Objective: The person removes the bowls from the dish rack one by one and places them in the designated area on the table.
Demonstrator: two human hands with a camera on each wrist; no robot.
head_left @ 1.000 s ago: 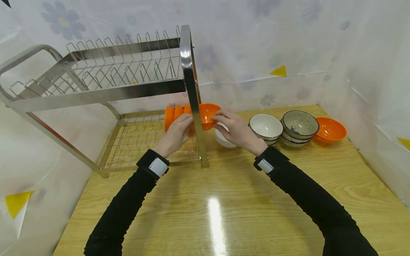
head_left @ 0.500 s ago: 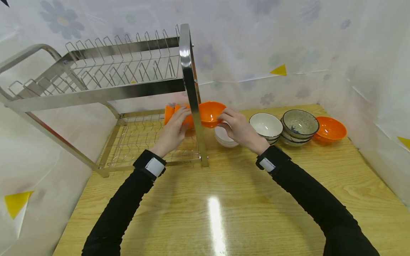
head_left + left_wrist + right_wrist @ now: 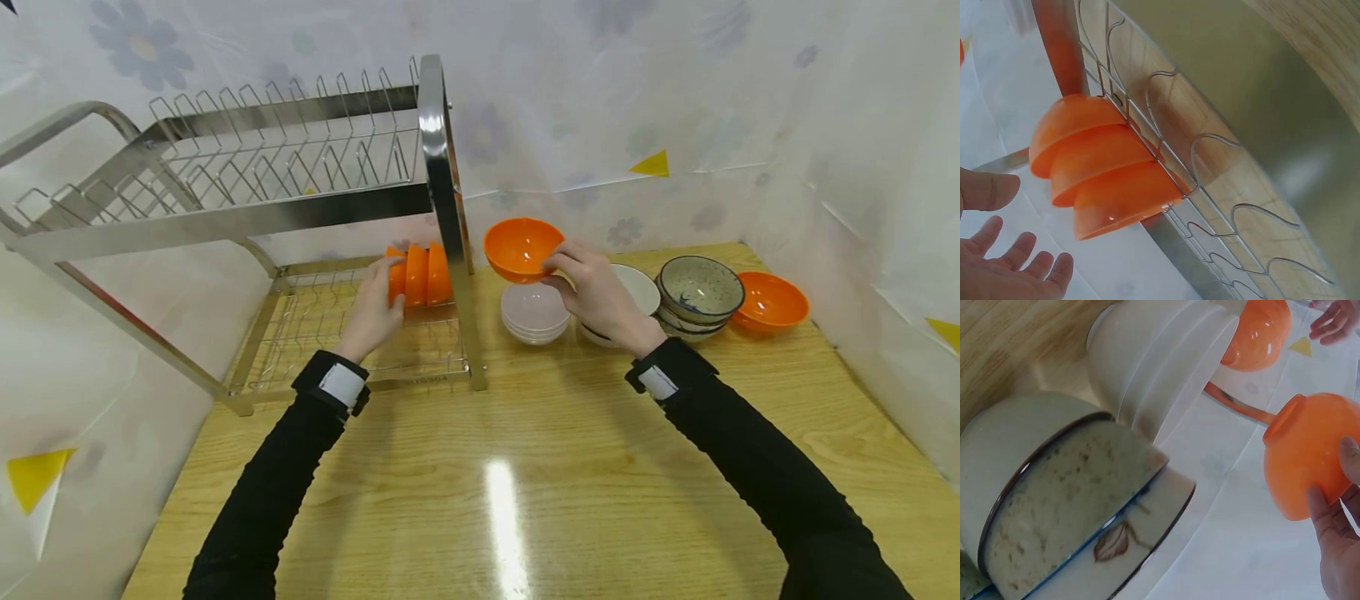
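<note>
My right hand (image 3: 600, 296) pinches the rim of an orange bowl (image 3: 522, 250), held tilted above a stack of small white bowls (image 3: 535, 312). In the right wrist view, thumb and fingers grip that bowl from its right side. On the lower tier of the metal dish rack (image 3: 300, 218), several orange bowls (image 3: 420, 277) stand on edge in a row. My left hand (image 3: 367, 312) is beside the leftmost of them. The left wrist view has the left hand (image 3: 1013, 265) with fingers spread and loosely bent, apart from the bowls and holding nothing.
Right of the white stack are a white dark-rimmed bowl (image 3: 637, 287), a speckled grey bowl (image 3: 701, 292) on others, and another orange bowl (image 3: 772, 302). The rack's right post (image 3: 453, 233) stands between the hands. Wooden tabletop (image 3: 420, 492) lies in front.
The right hand has lifted the orange bowl up and right, away from behind the rack's post. The left hand has moved left along the racked bowls, which are now more visible.
</note>
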